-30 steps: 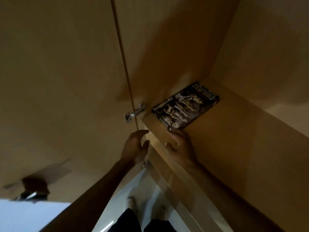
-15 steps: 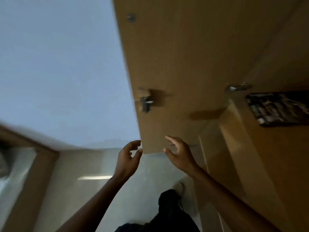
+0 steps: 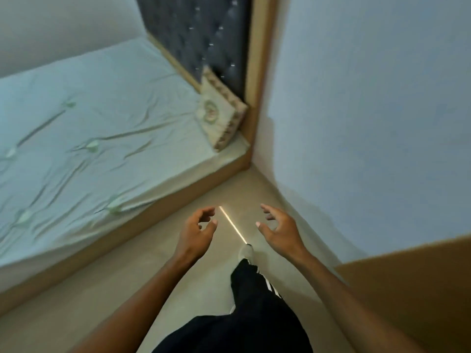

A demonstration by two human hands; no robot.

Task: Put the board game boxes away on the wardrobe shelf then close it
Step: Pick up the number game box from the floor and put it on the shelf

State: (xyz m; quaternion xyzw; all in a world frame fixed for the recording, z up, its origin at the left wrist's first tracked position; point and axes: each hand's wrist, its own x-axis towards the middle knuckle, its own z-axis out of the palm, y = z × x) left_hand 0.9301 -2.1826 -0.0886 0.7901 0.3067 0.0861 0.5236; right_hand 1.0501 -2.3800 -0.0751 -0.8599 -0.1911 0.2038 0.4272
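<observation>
View from the head, downward into a bedroom corner. The left half is taken up by a bed [image 3: 89, 128] under a creased pale sheet, the right by a blue wall [image 3: 369, 110], and a beige floor [image 3: 102, 289] is seen between them. A brown panel [image 3: 413, 289] is cut off at the lower right; it is judged to belong to the wardrobe, though neither shelf nor door can be made out. A dark tufted headboard [image 3: 193, 34] is shown at the top, with a patterned cushion [image 3: 219, 115] leaned against it. The left hand [image 3: 196, 233] and the right hand [image 3: 280, 230] are held out above the floor, apart, fingers loosely curled, and nothing is held in either. No board game boxes are shown on bed, floor or in hand, so their whereabouts cannot be told. Stowing is therefore judged either finished or paused, and the closing of the wardrobe cannot be confirmed here.
</observation>
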